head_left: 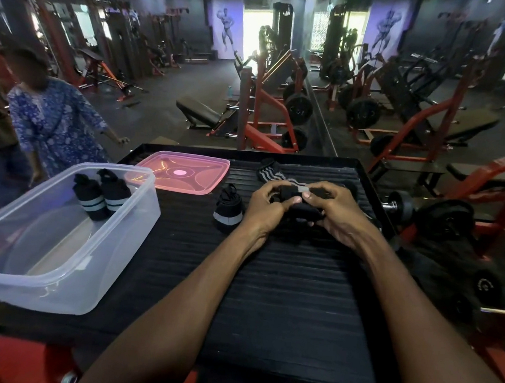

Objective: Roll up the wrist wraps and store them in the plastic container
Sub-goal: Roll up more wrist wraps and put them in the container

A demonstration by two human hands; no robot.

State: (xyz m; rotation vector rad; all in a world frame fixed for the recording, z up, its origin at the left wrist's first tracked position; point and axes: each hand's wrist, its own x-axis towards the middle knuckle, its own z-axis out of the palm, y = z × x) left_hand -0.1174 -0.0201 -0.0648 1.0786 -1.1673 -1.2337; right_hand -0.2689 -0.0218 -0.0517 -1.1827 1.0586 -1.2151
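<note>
My left hand [266,206] and my right hand [334,213] both grip a black wrist wrap [300,206] with a grey stripe, held together over the black ribbed platform [267,284]. The wrap's loose end [269,173] trails away behind my hands. A rolled black wrap [228,212] stands on the platform just left of my left hand. The clear plastic container [25,263] sits at the left, with two rolled wraps [101,196] in its far corner.
The container's pink lid [179,171] lies flat behind it. A person in a blue patterned top [52,125] stands at the far left. Dumbbells [438,216] lie right of the platform. Gym machines and benches fill the background.
</note>
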